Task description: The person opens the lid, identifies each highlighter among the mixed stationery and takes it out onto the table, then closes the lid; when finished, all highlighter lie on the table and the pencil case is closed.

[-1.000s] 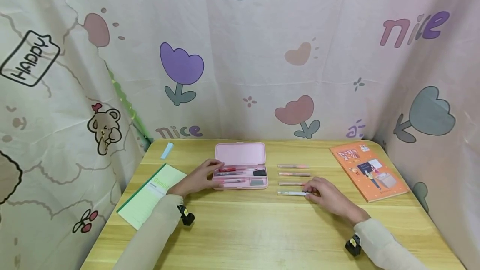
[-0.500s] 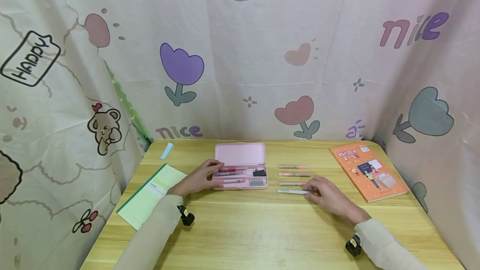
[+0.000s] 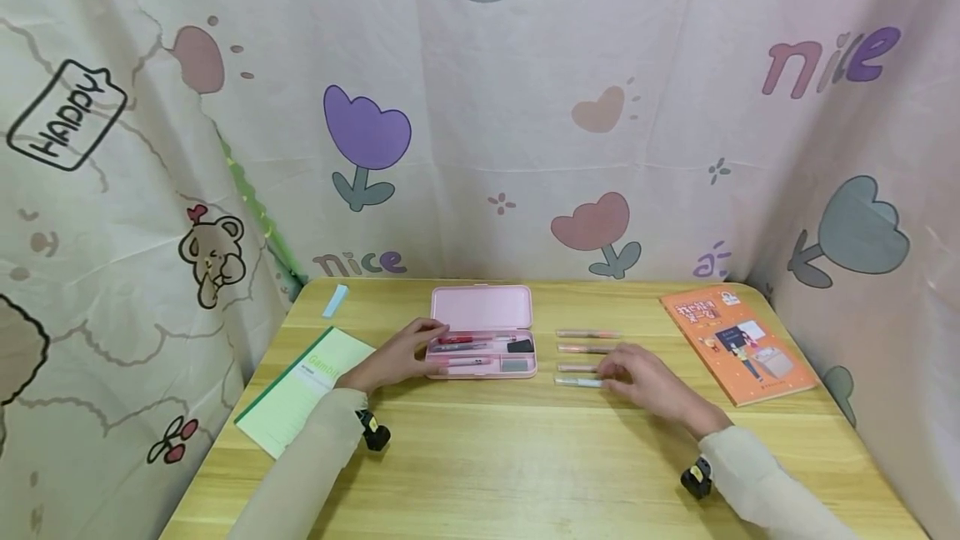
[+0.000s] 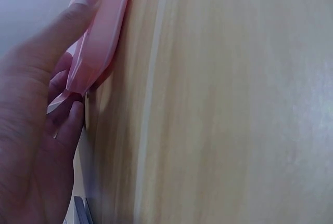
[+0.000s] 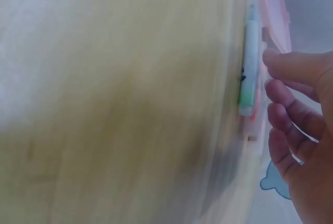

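My left hand (image 3: pixel 397 354) grips the left end of a pink pencil case (image 3: pixel 482 307), whose lid stands open. In the left wrist view, the thumb lies over the wall of the case (image 4: pixel 101 39) and the other fingers curl behind its corner. Right of the case, several pens lie in a row, one behind another. My right hand (image 3: pixel 648 377) is over the right ends of the two nearest, a white pen (image 3: pixel 578 382) and a pinkish pen (image 3: pixel 576 368). Its fingers are loosely bent beside the green-ended white pen (image 5: pixel 250 63) in the right wrist view, with nothing visible between them.
Inside the case are a red pen (image 3: pixel 455 339), other pens, a black piece (image 3: pixel 519 346) and a grey block (image 3: pixel 514 365). A green notebook (image 3: pixel 300 390) lies left, a light blue strip (image 3: pixel 335 301) behind it. An orange book (image 3: pixel 738 344) lies right. A printed curtain hangs behind.
The nearest pen has shifted slightly away from the person, towards the other pens. My right hand has then moved left along the pens and slightly up. My left hand stays on the pencil case.
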{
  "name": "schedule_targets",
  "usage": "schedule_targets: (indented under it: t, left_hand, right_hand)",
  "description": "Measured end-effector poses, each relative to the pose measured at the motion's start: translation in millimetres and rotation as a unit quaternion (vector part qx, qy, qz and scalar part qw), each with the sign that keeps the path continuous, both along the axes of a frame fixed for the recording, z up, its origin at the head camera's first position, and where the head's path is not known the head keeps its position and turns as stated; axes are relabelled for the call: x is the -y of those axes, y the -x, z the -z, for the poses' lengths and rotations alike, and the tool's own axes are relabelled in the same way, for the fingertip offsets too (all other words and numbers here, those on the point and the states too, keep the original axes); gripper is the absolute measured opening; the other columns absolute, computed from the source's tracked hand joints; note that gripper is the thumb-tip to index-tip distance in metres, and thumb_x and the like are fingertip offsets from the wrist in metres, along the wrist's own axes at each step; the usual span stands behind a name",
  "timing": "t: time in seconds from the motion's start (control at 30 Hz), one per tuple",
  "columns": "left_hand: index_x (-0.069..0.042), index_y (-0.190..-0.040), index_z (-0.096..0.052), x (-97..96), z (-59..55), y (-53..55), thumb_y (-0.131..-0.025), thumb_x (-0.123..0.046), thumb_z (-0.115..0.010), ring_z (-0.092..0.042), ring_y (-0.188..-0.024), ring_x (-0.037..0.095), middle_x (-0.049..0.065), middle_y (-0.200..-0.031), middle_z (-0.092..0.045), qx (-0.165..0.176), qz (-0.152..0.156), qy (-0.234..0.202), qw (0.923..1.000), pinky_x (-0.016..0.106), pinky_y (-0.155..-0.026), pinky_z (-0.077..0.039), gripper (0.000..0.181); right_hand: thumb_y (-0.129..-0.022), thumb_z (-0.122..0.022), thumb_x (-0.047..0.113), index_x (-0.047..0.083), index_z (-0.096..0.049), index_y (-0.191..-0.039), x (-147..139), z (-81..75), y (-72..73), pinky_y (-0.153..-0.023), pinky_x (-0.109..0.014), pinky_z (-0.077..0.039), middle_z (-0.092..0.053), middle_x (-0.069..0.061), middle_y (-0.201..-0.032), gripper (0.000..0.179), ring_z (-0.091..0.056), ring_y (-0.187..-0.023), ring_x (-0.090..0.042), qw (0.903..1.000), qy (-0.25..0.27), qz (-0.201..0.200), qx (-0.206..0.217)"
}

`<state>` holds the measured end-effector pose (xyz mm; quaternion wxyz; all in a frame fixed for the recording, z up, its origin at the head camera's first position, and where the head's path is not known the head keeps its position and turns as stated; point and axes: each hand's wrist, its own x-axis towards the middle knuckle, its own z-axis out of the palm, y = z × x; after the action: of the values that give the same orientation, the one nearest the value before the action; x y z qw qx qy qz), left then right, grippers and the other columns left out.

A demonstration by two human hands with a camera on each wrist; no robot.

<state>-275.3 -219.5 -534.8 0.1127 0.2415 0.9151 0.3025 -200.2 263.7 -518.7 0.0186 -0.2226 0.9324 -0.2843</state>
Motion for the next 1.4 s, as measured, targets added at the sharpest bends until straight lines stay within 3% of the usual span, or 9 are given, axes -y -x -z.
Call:
schedule_targets:
  t: [0.23,0.7,0.97,1.1,1.23,1.4]
  left_hand:
    - [-0.020,-0.167,-0.046,-0.9,-0.9,0.1,-0.096,-0.053,-0.082,-0.037,-0.161,0.039,0.009,-0.172,-0.040,0.001,0.003,-0.008,1.0000,0.064,-0.130,-0.035,0.086]
    - [-0.018,-0.166,-0.048,-0.2,-0.4,-0.9,-0.096,-0.051,-0.083,-0.040,-0.159,0.038,0.009,-0.170,-0.041,0.001,0.003,-0.012,0.9999,0.063,-0.129,-0.036,0.086]
    - [-0.020,-0.167,-0.046,0.2,-0.3,2.1,-0.094,-0.057,-0.082,-0.038,-0.160,0.039,0.008,-0.172,-0.039,0.004,0.000,0.000,1.0000,0.065,-0.129,-0.036,0.090]
    - [-0.021,-0.167,-0.047,1.4,0.0,3.2,-0.093,-0.058,-0.082,-0.037,-0.161,0.038,0.008,-0.172,-0.039,0.006,-0.003,0.002,1.0000,0.065,-0.129,-0.035,0.090]
    - [-0.021,-0.167,-0.046,2.3,1.3,3.0,-0.095,-0.055,-0.082,-0.039,-0.160,0.039,0.008,-0.172,-0.039,0.000,0.001,0.001,1.0000,0.065,-0.129,-0.036,0.088]
    - [-0.021,-0.168,-0.046,1.8,1.5,2.2,-0.096,-0.055,-0.081,-0.039,-0.159,0.040,0.009,-0.172,-0.039,0.000,0.003,-0.003,1.0000,0.065,-0.128,-0.037,0.087]
  right_hand:
    - [-0.097,-0.083,0.012,0.017,-0.081,-0.106,0.5,5.4,-0.8,-0.081,-0.030,-0.056,-0.068,0.011,-0.100,0.011,-0.060,-0.094,-0.008,0.9989,-0.031,-0.020,-0.029]
    - [-0.097,-0.083,0.012,0.016,-0.080,-0.107,4.2,6.6,-1.8,-0.079,-0.028,-0.055,-0.067,0.010,-0.101,0.011,-0.059,-0.092,-0.005,0.9987,-0.032,-0.024,-0.030]
    - [-0.097,-0.084,0.019,0.021,-0.081,-0.109,10.4,3.9,-0.1,-0.091,-0.039,-0.060,-0.070,0.008,-0.108,0.012,-0.064,-0.103,-0.013,0.9994,-0.024,0.000,-0.026]
    - [-0.101,-0.080,0.021,0.019,-0.080,-0.113,25.1,0.4,7.7,-0.096,-0.045,-0.061,-0.072,0.004,-0.113,0.013,-0.067,-0.105,-0.014,0.9996,-0.001,0.003,-0.030]
    - [-0.103,-0.078,0.020,0.013,-0.080,-0.117,49.3,-2.7,19.5,-0.094,-0.041,-0.063,-0.075,-0.003,-0.120,0.016,-0.070,-0.105,-0.017,0.9985,0.046,-0.007,-0.029]
    - [-0.104,-0.076,0.019,0.009,-0.078,-0.124,88.0,-6.7,32.2,-0.095,-0.038,-0.063,-0.075,-0.001,-0.119,0.022,-0.068,-0.107,-0.017,0.9955,0.091,-0.023,-0.013]
